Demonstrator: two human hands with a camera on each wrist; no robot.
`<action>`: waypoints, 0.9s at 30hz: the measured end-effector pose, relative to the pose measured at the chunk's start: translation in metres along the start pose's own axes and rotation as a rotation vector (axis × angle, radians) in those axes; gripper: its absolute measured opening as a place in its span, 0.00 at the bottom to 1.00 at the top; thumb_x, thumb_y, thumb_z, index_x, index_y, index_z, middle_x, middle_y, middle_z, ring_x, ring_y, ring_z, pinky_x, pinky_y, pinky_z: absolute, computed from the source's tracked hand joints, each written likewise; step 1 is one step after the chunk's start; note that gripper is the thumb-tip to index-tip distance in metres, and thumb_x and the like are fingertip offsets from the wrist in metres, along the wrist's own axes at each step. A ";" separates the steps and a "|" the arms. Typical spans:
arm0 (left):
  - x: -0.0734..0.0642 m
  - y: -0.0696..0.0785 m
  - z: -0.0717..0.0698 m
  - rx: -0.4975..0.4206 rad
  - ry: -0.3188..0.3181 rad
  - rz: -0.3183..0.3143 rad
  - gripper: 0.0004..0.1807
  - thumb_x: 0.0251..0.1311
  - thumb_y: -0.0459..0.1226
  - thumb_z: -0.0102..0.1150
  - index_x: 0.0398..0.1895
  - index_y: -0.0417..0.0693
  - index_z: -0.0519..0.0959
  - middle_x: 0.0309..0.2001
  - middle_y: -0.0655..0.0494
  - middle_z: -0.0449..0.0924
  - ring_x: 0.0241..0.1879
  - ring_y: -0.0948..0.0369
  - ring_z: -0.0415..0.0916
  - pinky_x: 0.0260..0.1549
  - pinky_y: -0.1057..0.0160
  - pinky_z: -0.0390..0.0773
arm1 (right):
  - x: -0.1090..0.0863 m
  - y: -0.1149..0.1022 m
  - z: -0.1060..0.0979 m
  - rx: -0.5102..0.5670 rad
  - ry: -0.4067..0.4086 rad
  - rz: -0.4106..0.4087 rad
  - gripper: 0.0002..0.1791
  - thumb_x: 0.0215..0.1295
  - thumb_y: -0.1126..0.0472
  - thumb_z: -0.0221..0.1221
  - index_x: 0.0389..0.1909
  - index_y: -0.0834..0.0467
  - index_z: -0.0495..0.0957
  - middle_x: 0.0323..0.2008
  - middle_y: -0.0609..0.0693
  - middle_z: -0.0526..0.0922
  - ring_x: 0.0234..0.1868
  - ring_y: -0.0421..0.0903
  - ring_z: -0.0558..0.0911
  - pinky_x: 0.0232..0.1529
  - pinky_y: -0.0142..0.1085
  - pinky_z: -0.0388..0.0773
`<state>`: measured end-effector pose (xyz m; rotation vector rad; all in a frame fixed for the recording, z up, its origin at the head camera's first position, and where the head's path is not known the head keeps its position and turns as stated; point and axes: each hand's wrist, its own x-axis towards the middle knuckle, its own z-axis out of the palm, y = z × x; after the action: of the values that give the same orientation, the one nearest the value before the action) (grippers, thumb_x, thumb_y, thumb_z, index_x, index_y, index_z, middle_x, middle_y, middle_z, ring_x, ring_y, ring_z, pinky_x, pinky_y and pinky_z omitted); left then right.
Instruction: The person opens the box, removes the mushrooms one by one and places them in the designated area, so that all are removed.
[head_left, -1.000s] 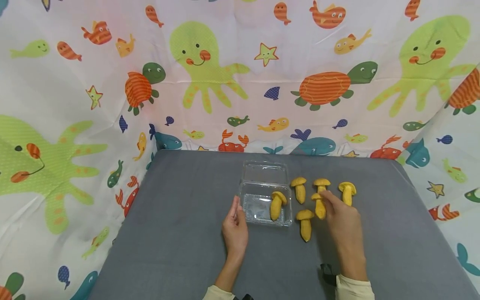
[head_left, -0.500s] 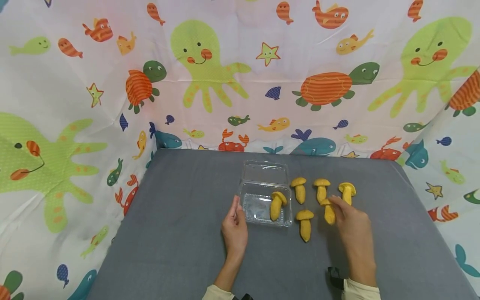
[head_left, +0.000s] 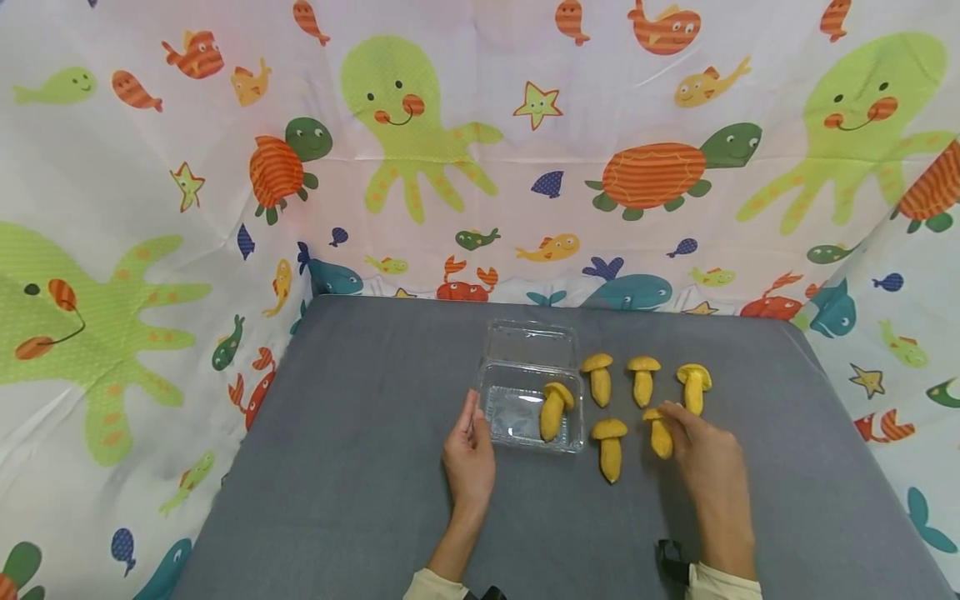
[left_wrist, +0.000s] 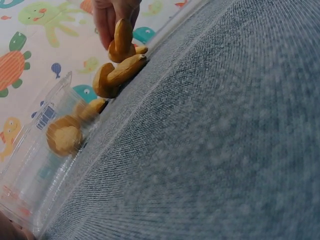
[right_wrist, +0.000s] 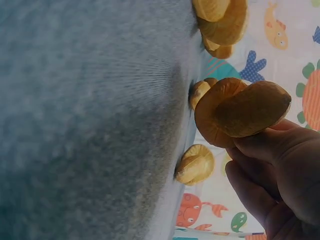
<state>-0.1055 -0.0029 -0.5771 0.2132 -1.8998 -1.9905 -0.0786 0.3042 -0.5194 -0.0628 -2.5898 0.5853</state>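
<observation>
In the head view my right hand (head_left: 708, 458) pinches a yellow toy mushroom (head_left: 660, 435) over the grey table. The right wrist view shows this mushroom (right_wrist: 252, 107) close up, its cap towards the table and fingertips at its stem. My left hand (head_left: 470, 458) rests with fairly straight fingers against the left side of a clear plastic clamshell box (head_left: 513, 408). The box lies with its lid (head_left: 530, 343) folded back, and one mushroom (head_left: 553, 412) lies inside at the right. In the left wrist view only a sliver of the left hand (left_wrist: 12, 229) shows.
Several more mushrooms lie right of the box: one in front (head_left: 611, 450), one beside the lid (head_left: 598, 380), one behind the held mushroom (head_left: 643, 382) and one at the far right (head_left: 694, 387). A sea-animal cloth (head_left: 525, 192) hangs behind the grey table (head_left: 360, 467).
My right hand has moved right and slightly towards me with the pinched mushroom, away from the one behind it. The left hand and the box have stayed in place.
</observation>
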 end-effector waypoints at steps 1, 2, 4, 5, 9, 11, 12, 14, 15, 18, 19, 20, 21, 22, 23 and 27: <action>0.000 0.000 0.000 0.000 0.000 0.001 0.23 0.79 0.32 0.56 0.74 0.41 0.75 0.70 0.51 0.78 0.69 0.57 0.74 0.60 0.72 0.76 | -0.001 0.000 0.001 -0.003 -0.003 0.001 0.11 0.68 0.68 0.69 0.49 0.57 0.90 0.43 0.60 0.91 0.18 0.50 0.81 0.18 0.48 0.74; 0.000 0.000 0.000 0.000 0.001 0.001 0.23 0.78 0.32 0.56 0.74 0.41 0.75 0.70 0.51 0.78 0.69 0.57 0.74 0.60 0.72 0.76 | -0.001 0.001 0.002 -0.007 -0.004 0.000 0.11 0.68 0.68 0.70 0.49 0.57 0.90 0.44 0.60 0.91 0.19 0.52 0.82 0.18 0.49 0.75; 0.000 0.000 -0.001 0.000 0.002 0.003 0.23 0.78 0.31 0.56 0.73 0.41 0.75 0.70 0.51 0.78 0.69 0.57 0.74 0.60 0.72 0.76 | -0.003 0.002 0.003 -0.004 -0.013 0.003 0.11 0.68 0.68 0.70 0.49 0.56 0.90 0.45 0.60 0.91 0.23 0.56 0.85 0.20 0.52 0.77; -0.001 0.001 -0.001 0.001 0.003 0.002 0.23 0.78 0.31 0.56 0.73 0.41 0.75 0.70 0.51 0.78 0.69 0.57 0.74 0.60 0.72 0.76 | -0.003 0.002 0.004 0.001 -0.017 0.006 0.11 0.68 0.67 0.70 0.49 0.56 0.90 0.46 0.60 0.91 0.25 0.58 0.87 0.21 0.54 0.78; 0.000 0.002 0.000 0.001 0.006 0.001 0.23 0.78 0.30 0.56 0.73 0.42 0.76 0.69 0.52 0.78 0.69 0.57 0.75 0.60 0.72 0.76 | -0.006 0.004 0.006 0.023 -0.026 0.006 0.10 0.69 0.67 0.70 0.49 0.55 0.91 0.49 0.59 0.90 0.34 0.63 0.90 0.29 0.60 0.82; 0.000 0.002 0.000 0.002 0.005 -0.002 0.23 0.78 0.30 0.56 0.73 0.42 0.76 0.69 0.53 0.78 0.68 0.58 0.75 0.60 0.73 0.76 | -0.006 0.004 0.005 0.029 -0.035 0.006 0.10 0.69 0.66 0.70 0.49 0.55 0.91 0.50 0.59 0.90 0.34 0.62 0.90 0.30 0.60 0.82; 0.001 0.002 0.000 0.003 0.005 -0.002 0.23 0.78 0.30 0.56 0.73 0.42 0.76 0.69 0.53 0.79 0.68 0.58 0.75 0.59 0.73 0.76 | -0.006 0.005 0.005 0.030 -0.042 0.006 0.10 0.69 0.66 0.70 0.49 0.55 0.91 0.50 0.59 0.90 0.31 0.61 0.89 0.28 0.59 0.82; 0.001 0.002 0.001 0.002 0.002 0.001 0.23 0.78 0.30 0.56 0.73 0.40 0.75 0.69 0.52 0.78 0.68 0.57 0.75 0.60 0.73 0.76 | -0.006 0.005 0.004 0.026 -0.066 0.016 0.11 0.69 0.65 0.70 0.50 0.54 0.90 0.50 0.59 0.90 0.25 0.56 0.87 0.23 0.53 0.80; 0.001 0.002 0.001 0.003 0.001 0.001 0.23 0.78 0.30 0.56 0.73 0.40 0.75 0.70 0.52 0.78 0.69 0.57 0.75 0.60 0.72 0.76 | -0.007 0.006 0.003 0.023 -0.074 0.015 0.11 0.69 0.66 0.70 0.50 0.54 0.90 0.50 0.59 0.90 0.23 0.53 0.85 0.21 0.51 0.78; 0.001 0.003 0.001 0.003 -0.002 0.001 0.23 0.78 0.30 0.56 0.73 0.40 0.75 0.70 0.52 0.78 0.69 0.57 0.75 0.60 0.71 0.76 | -0.008 0.007 0.003 0.015 -0.079 0.005 0.12 0.67 0.67 0.71 0.50 0.54 0.90 0.50 0.59 0.90 0.19 0.49 0.81 0.18 0.47 0.74; 0.001 0.003 0.001 0.004 -0.003 0.001 0.23 0.78 0.30 0.56 0.73 0.40 0.75 0.70 0.51 0.78 0.69 0.57 0.75 0.61 0.70 0.76 | -0.008 0.007 0.003 0.015 -0.073 -0.001 0.12 0.67 0.68 0.71 0.50 0.54 0.90 0.50 0.59 0.90 0.19 0.50 0.82 0.18 0.49 0.75; 0.001 0.003 0.001 0.005 -0.004 0.000 0.23 0.78 0.30 0.56 0.74 0.40 0.75 0.70 0.51 0.78 0.69 0.57 0.75 0.61 0.70 0.76 | -0.009 0.008 0.003 0.017 -0.065 -0.009 0.13 0.66 0.68 0.71 0.49 0.54 0.90 0.50 0.59 0.90 0.20 0.52 0.83 0.19 0.51 0.76; 0.001 0.003 0.001 0.007 -0.006 -0.003 0.23 0.78 0.30 0.56 0.74 0.40 0.75 0.70 0.51 0.78 0.69 0.57 0.75 0.61 0.70 0.76 | -0.009 0.008 0.003 0.020 -0.055 -0.017 0.13 0.65 0.69 0.72 0.49 0.54 0.91 0.50 0.58 0.90 0.21 0.55 0.85 0.20 0.53 0.76; 0.001 0.003 0.001 0.008 -0.006 -0.005 0.23 0.78 0.30 0.56 0.74 0.40 0.75 0.70 0.51 0.78 0.69 0.57 0.75 0.61 0.70 0.76 | -0.010 0.009 0.003 0.020 -0.052 -0.022 0.13 0.65 0.69 0.72 0.48 0.54 0.91 0.50 0.58 0.90 0.21 0.56 0.85 0.20 0.54 0.76; 0.001 0.002 0.001 0.009 -0.006 -0.006 0.23 0.78 0.29 0.56 0.74 0.39 0.75 0.70 0.51 0.78 0.69 0.57 0.75 0.61 0.70 0.76 | -0.010 0.009 0.003 0.022 -0.050 -0.025 0.13 0.64 0.69 0.72 0.48 0.53 0.91 0.50 0.58 0.90 0.21 0.56 0.85 0.20 0.55 0.76; 0.001 0.002 0.001 0.013 -0.002 -0.007 0.23 0.78 0.30 0.56 0.73 0.39 0.75 0.70 0.51 0.78 0.69 0.57 0.75 0.60 0.71 0.76 | -0.011 0.009 0.002 0.018 -0.065 -0.018 0.12 0.65 0.69 0.72 0.47 0.53 0.91 0.50 0.59 0.90 0.21 0.56 0.85 0.19 0.53 0.76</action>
<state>-0.1061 -0.0021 -0.5752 0.2213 -1.9165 -1.9842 -0.0703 0.3098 -0.5295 -0.0146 -2.6443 0.6140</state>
